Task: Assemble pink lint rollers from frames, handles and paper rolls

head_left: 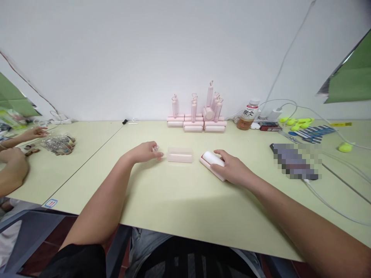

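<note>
My right hand (232,166) is wrapped over the right end of a lint roller lying on the table. Its white roll (213,158) shows in a pale pink holder (204,162), slanted toward me. Left of it lies a translucent pink lint roller cover (179,155), apart from both hands. My left hand (146,151) rests by the cover's left end with curled fingers. Something small and clear or pinkish shows at its fingertips, too indistinct to name. Toward the wall, several pink lint rollers (193,124) stand with their handles up and small loops on top.
A bottle with an orange-brown lower part (248,114) stands by the wall. At right are a phone (294,162) on a white cable, yellow-green items (301,123) and blue strips (314,133). Another person's hands (33,134) are at far left, near a plastic-wrapped pile (59,144).
</note>
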Motion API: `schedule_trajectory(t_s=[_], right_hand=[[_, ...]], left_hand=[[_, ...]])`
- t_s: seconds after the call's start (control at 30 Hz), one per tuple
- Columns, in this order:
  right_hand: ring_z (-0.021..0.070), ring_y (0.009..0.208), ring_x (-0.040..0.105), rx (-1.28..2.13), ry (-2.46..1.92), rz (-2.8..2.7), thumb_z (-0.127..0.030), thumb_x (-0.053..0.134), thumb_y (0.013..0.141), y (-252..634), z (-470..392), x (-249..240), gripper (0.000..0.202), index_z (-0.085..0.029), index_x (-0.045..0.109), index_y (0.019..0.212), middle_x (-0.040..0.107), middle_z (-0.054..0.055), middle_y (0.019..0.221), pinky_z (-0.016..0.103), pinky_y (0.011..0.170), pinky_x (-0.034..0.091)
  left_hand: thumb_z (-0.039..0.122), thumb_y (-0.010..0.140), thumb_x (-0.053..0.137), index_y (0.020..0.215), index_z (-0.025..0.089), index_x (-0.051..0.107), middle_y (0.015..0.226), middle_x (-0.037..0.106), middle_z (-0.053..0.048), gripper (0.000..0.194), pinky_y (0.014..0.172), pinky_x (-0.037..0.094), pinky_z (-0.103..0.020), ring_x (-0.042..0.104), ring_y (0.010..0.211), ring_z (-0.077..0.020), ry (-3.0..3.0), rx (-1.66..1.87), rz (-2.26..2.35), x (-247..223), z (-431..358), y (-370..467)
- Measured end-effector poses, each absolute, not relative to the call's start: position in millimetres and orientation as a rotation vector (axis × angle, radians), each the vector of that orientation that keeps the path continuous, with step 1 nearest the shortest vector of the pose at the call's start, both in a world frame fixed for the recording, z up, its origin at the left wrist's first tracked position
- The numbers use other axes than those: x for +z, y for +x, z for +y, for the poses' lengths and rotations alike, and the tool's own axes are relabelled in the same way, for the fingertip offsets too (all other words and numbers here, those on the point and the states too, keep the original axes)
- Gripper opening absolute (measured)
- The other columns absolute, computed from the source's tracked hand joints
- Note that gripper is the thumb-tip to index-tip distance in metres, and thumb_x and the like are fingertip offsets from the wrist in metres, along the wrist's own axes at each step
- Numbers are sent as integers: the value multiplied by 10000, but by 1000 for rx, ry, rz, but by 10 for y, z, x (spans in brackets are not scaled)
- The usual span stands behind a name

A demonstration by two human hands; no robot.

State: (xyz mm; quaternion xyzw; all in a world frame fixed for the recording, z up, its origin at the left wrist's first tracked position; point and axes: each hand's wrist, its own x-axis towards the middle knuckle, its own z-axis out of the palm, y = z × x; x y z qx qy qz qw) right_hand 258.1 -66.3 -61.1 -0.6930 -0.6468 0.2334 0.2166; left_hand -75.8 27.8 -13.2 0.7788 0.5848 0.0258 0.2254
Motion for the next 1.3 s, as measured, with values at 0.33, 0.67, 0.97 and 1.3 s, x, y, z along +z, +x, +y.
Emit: schedule_trajectory(t_s=[0.33,0.67,0.97,1.3], right_hand=[[426,1284,421,130,-1936,-1921,-435,551,842,2595,-682,-592,608,-162,501,1383,445,197,1451,533,932,451],[258,954,613,258,-1128,-2019,-417,536,933,2231,-994,-542,480,-261,469,1382,636,100,1115,415,829,517],[172,696,564,386,-1229,-1770,-400,483,967,2246,-994,-529,221,-237,598,1061,641,31,847,303,654,454],[136,594,478,508,-1171,-1950,-366,452,960,2084,-1076,-543,199,-206,527,867,528,-19,673,258,564,356]], left_hand=[[311,682,632,700,200,549,693,605,-13,139,528,398,-263,520,555,-131,1988,133,1420,-106,213,-701],[275,780,614,818,183,527,580,514,53,132,441,356,-198,469,435,-66,1561,535,630,-101,-407,340],[576,838,604,828,172,524,754,599,-7,411,583,473,-219,594,658,-106,1226,766,591,-273,-477,517],[362,938,545,794,201,469,701,506,35,229,655,479,-271,550,639,-105,654,1228,247,-94,-579,580]])
